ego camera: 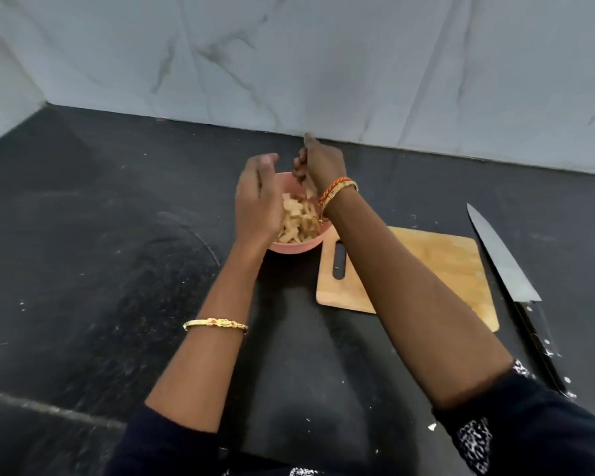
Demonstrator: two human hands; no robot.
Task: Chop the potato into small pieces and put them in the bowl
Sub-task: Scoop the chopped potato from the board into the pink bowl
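A pink bowl [294, 246] stands on the dark counter, filled with pale potato pieces [298, 219]. Both hands hover over it. My left hand [256, 201] is at the bowl's left rim, fingers loosely curled and apart, with nothing seen in it. My right hand [320, 163] is above the bowl's far right rim, fingers bunched downward; a few pale pieces show just under them, and whether they are held is unclear. The wooden cutting board [437, 262] lies bare to the right of the bowl. A large knife [509, 266] rests on the counter beyond the board.
The black counter [100, 252] carries scattered white flecks and ends at a marble-patterned wall [289, 63] behind the bowl. The knife's blade points toward the wall, its black handle [543, 352] toward me.
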